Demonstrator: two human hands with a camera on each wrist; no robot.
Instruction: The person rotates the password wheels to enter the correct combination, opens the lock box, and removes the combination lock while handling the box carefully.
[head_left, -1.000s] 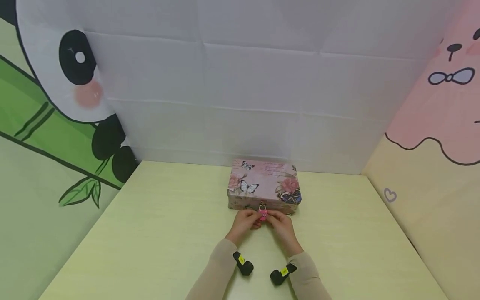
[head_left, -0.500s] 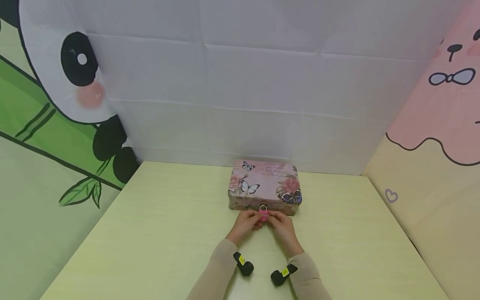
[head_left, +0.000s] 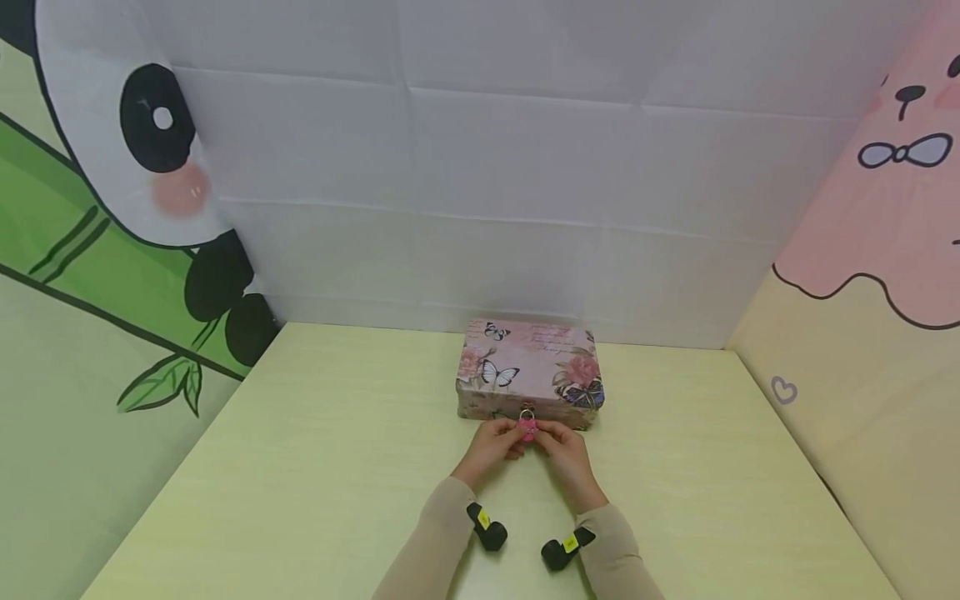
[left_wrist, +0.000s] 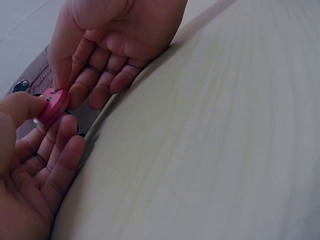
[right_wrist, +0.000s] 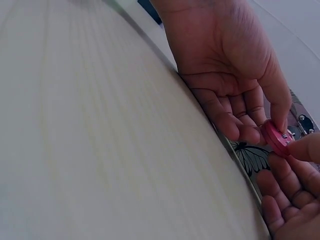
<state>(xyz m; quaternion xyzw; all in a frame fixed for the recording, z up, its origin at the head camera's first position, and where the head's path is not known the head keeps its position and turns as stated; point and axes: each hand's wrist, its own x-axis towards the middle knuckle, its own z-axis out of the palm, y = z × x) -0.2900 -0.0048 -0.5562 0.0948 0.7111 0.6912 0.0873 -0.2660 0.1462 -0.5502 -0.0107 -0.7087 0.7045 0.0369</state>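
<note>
A small pink padlock (head_left: 528,430) with a metal shackle is at the front clasp of a pink box (head_left: 525,358) printed with flowers and butterflies. The shackle stands up at the clasp; whether it is locked cannot be told. From the left, my left hand (head_left: 486,450) pinches the padlock body between thumb and fingers. On the other side my right hand (head_left: 564,454) pinches it too. In the left wrist view, small dark-and-light marks show on the padlock (left_wrist: 54,106) between the thumbs. Both hands' other fingers are loosely curled beneath it.
The box lid is down, and the box stands near the back of a pale yellow table (head_left: 337,467). Behind it hangs a white backdrop (head_left: 510,167). Cartoon-printed side panels stand left and right. Black wrist devices (head_left: 487,529) are strapped over the beige sleeves.
Hardly anything differs. Both hands stay on the padlock at the box front, and the box remains in place; the head view shifts only very slightly.
</note>
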